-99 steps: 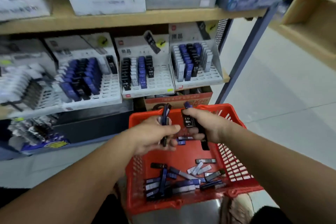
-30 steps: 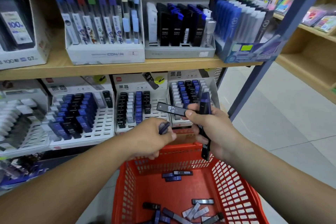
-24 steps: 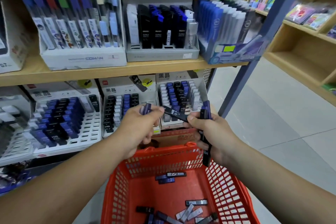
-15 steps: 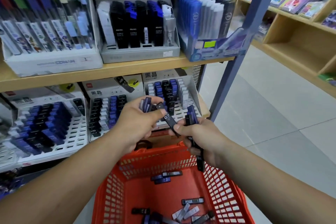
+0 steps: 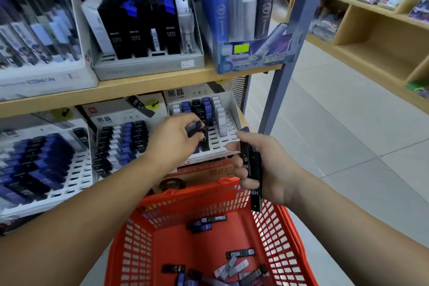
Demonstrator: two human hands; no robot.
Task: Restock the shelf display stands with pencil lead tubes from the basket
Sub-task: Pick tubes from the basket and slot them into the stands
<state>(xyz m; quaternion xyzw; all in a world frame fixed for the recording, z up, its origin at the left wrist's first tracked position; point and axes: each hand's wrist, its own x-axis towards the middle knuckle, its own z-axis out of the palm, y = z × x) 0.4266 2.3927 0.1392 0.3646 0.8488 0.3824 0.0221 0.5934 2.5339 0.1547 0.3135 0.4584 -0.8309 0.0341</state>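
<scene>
My left hand [image 5: 170, 138] grips a few dark blue and black lead tubes [image 5: 197, 131] and holds them over the slots of the rightmost white display stand [image 5: 222, 139] on the lower shelf. My right hand [image 5: 262, 165] grips a bundle of black lead tubes [image 5: 251, 169] marked HB, upright, just right of that stand and above the basket rim. The orange basket [image 5: 139, 239] sits below both hands with several loose tubes [image 5: 234, 269] on its floor.
Two more white stands [image 5: 76, 169] with blue and black tubes stand to the left on the lower shelf. The upper wooden shelf [image 5: 139, 86] carries pen and lead boxes. A blue-grey upright post [image 5: 285, 53] stands right of the shelf, with tiled floor and wooden shelving beyond.
My left hand took the black tube from my right hand's fingertips and carried it right and forward onto the rightmost stand. My right hand dropped slightly, keeping its bundle.
</scene>
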